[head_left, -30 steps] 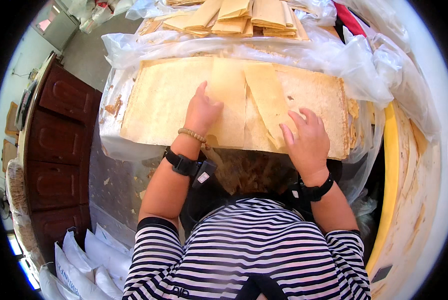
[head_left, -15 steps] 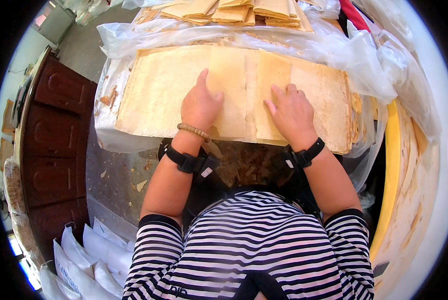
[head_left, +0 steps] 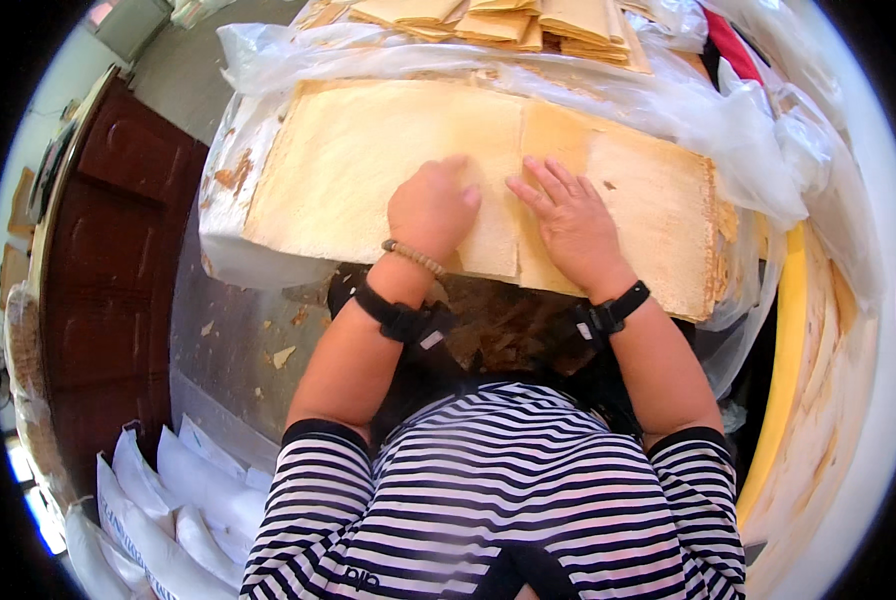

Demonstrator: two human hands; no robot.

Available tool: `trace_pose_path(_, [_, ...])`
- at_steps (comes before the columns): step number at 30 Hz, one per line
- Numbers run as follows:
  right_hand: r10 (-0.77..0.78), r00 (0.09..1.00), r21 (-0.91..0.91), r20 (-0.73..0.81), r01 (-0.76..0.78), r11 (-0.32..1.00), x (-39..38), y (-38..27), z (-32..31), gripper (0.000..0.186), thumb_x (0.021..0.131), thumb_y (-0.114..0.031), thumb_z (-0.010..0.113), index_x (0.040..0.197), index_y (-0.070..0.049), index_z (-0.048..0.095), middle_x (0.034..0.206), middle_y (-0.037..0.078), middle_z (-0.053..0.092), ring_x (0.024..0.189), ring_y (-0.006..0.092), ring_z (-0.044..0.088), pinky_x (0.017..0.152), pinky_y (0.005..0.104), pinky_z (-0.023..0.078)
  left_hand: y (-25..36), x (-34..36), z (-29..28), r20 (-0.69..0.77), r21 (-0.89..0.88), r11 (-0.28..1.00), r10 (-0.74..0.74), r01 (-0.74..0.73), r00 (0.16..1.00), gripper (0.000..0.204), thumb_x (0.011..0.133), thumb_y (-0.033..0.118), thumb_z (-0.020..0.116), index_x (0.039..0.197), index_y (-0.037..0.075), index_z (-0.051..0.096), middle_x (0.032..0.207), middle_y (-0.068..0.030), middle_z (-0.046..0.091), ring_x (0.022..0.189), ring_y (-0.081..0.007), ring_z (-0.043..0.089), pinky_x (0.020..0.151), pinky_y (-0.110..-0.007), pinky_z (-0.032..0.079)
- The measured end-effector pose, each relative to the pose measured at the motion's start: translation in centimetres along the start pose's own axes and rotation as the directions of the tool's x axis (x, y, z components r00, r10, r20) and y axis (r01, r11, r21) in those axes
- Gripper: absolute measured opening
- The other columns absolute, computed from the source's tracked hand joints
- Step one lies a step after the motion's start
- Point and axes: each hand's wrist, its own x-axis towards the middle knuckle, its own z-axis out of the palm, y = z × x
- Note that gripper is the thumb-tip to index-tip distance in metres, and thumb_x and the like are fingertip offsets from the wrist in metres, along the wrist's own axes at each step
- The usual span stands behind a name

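A wide stack of thin, pale yellow sheets [head_left: 338, 180] with rough, flaking edges lies in front of me; their material I cannot tell. Two sheet edges meet along an upright line near the middle. Left of that line, my left hand [head_left: 433, 210] is bent down over the sheets, its fingertips smeared and partly hidden. To the right of it, my right hand [head_left: 573, 225] rests palm down with fingers stretched out on the surface. Nothing shows between its fingers. A beaded bracelet [head_left: 415, 257] and a black strap circle my left wrist; another black strap is on the right.
Crumpled clear plastic [head_left: 748, 150] surrounds the stack. Folded yellow sheets [head_left: 528, 25] are piled beyond it. A dark red wooden cabinet [head_left: 118, 270] stands left, with white sacks [head_left: 203, 480] below it. A yellow edge [head_left: 783, 350] borders the right side. Scraps lie on the floor.
Both hands have shifted, the left one rightward toward the middle. The two darker yellow strips seen before have given way to broader sheet surfaces meeting at one line. The view has tilted slightly.
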Motion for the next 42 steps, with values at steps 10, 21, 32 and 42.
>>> trace_pose_path(10, [-0.006, 0.998, 0.063, 0.058, 0.002, 0.998, 0.0, 0.2, -0.4, 0.05, 0.087, -0.008, 0.055, 0.132, -0.028, 0.063, 0.145, 0.003, 0.054, 0.135, 0.0263, 0.048, 0.111, 0.0485, 0.035, -9.4, -4.5, -6.4, -0.56, -0.152, 0.936, -0.345, 0.316, 0.753, 0.036, 0.091, 0.036, 0.07, 0.11, 0.007, 0.066, 0.082, -0.0076, 0.064, 0.076, -0.0211, 0.064, 0.068, -0.036, 0.052])
trace_pose_path(21, [0.033, 0.997, 0.125, 0.068, -0.041, 0.991, -0.3, 0.0, 0.1, 0.041, 0.096, -0.037, 0.056, 0.135, -0.027, 0.061, 0.147, 0.006, 0.051, 0.139, 0.0276, 0.041, 0.113, 0.0529, 0.028, -17.4, -5.2, -7.9, -0.348, -0.61, 0.73, -0.597, 0.309, 0.723, 0.035, 0.094, 0.03, 0.069, 0.082, -0.002, 0.061, 0.069, -0.006, 0.061, 0.054, -0.0115, 0.056, 0.044, -0.028, 0.045])
trace_pose_path(32, [0.076, 0.997, 0.175, 0.004, -0.076, 0.982, -0.8, -0.2, -0.9, 0.042, 0.095, -0.044, 0.056, 0.132, -0.024, 0.061, 0.147, 0.005, 0.049, 0.139, 0.0276, 0.04, 0.114, 0.0559, 0.027, 5.1, -4.5, -8.2, -0.499, 0.13, 0.899, 0.424, -0.418, 0.756, 0.036, 0.083, 0.003, 0.064, 0.118, 0.008, 0.071, 0.105, -0.0124, 0.073, 0.088, -0.028, 0.071, 0.076, -0.038, 0.056])
trace_pose_path(42, [0.183, 0.916, 0.664, 0.357, -0.111, -0.739, -3.1, 0.2, 5.5, 0.052, 0.102, -0.039, 0.052, 0.141, -0.005, 0.047, 0.143, 0.014, 0.052, 0.133, 0.0266, 0.046, 0.112, 0.0439, 0.038, 14.0, -5.2, -1.4, 0.128, -0.032, 0.751, 0.657, -0.659, 0.743, 0.03, 0.088, 0.014, 0.063, 0.116, 0.009, 0.069, 0.11, -0.0096, 0.073, 0.101, -0.0273, 0.067, 0.082, -0.039, 0.056])
